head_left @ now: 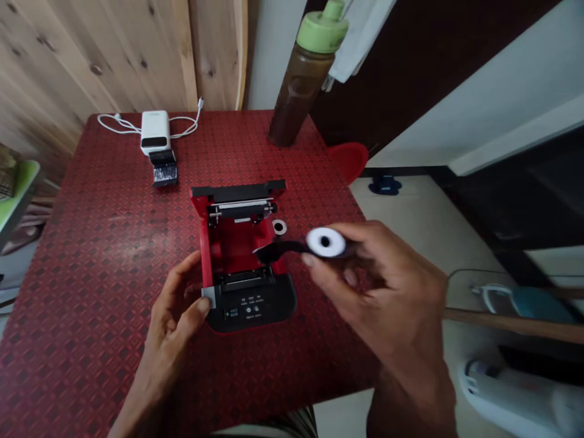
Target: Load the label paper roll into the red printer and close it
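A red and black label printer (255, 304) sits on the table with its lid (239, 193) raised and its red bay showing. My left hand (176, 310) grips the printer's left front corner, thumb on a small light grey piece (208, 297) there. Above the printer's right side, my right hand (383, 286) pinches a small roll (325, 241) with a white end and a dark centre hole. From it a loose black strip (283, 248) hangs over the bay; it is blurred. Another white-ended roll (281, 223) rests on the table by the printer's right side, partly hidden.
The table (114, 243) has a red patterned top. A white device (155, 128) with a white cable lies at the back left, a black strip beside it (165, 174). A tall brown bottle (298, 91) with a green cap stands at the back right. A red stool (350, 159) shows beyond the edge.
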A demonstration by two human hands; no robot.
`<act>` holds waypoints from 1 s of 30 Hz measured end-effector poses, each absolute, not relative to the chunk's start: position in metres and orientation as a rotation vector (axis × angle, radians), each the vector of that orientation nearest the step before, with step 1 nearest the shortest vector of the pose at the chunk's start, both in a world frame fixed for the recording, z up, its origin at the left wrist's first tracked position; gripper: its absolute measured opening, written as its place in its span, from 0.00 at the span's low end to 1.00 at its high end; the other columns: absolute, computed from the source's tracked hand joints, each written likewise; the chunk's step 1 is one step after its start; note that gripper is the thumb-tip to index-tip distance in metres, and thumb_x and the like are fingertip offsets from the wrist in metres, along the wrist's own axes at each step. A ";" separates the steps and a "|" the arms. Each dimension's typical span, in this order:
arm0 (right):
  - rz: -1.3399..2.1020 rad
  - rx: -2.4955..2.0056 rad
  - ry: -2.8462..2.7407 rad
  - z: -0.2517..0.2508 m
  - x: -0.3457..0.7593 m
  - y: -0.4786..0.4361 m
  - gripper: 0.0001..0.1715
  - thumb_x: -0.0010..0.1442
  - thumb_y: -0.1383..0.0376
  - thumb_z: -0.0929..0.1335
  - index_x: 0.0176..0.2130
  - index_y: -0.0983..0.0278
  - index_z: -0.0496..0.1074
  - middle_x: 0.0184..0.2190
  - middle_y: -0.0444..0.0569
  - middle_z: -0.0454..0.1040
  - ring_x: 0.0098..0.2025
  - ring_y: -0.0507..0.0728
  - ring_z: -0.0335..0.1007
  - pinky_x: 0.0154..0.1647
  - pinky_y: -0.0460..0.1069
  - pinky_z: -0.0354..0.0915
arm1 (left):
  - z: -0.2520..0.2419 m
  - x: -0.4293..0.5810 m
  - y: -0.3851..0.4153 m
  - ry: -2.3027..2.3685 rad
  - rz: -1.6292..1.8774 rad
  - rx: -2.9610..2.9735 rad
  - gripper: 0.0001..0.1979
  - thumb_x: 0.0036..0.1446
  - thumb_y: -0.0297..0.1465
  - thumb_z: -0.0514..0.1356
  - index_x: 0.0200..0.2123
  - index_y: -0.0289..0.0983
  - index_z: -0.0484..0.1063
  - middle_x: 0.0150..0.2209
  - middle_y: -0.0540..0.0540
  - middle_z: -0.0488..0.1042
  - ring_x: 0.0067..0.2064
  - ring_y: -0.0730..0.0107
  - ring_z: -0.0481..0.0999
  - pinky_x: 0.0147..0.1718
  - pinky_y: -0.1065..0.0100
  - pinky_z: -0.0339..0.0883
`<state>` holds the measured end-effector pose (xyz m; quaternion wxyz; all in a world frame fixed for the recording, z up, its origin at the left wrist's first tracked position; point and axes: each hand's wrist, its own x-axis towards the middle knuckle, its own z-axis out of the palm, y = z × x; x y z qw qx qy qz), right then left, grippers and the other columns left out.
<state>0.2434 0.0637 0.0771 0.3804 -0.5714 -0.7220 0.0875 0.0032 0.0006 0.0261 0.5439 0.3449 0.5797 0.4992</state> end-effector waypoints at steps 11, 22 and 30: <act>0.798 -1.606 -1.516 -0.019 0.247 0.022 0.06 0.64 0.64 0.72 0.43 0.60 0.75 0.33 0.44 0.80 0.27 0.52 0.74 0.29 0.47 0.71 | 0.017 0.001 0.002 1.427 1.210 0.871 0.27 0.66 0.44 0.67 0.67 0.52 0.75 0.68 0.49 0.77 0.67 0.47 0.76 0.63 0.54 0.72; 0.946 -1.603 -1.704 -0.007 0.269 0.020 0.28 0.60 0.70 0.73 0.59 0.60 0.75 0.40 0.47 0.82 0.28 0.53 0.75 0.34 0.52 0.77 | 0.011 -0.005 0.000 1.406 1.191 0.854 0.26 0.67 0.43 0.67 0.67 0.55 0.75 0.70 0.52 0.74 0.73 0.48 0.70 0.70 0.54 0.66; 0.934 -1.548 -1.650 0.022 0.292 0.069 0.14 0.69 0.63 0.71 0.53 0.59 0.79 0.40 0.48 0.83 0.39 0.57 0.81 0.41 0.54 0.77 | 0.014 -0.004 0.000 1.413 1.181 0.858 0.27 0.67 0.43 0.67 0.68 0.54 0.74 0.68 0.50 0.76 0.67 0.47 0.76 0.64 0.53 0.73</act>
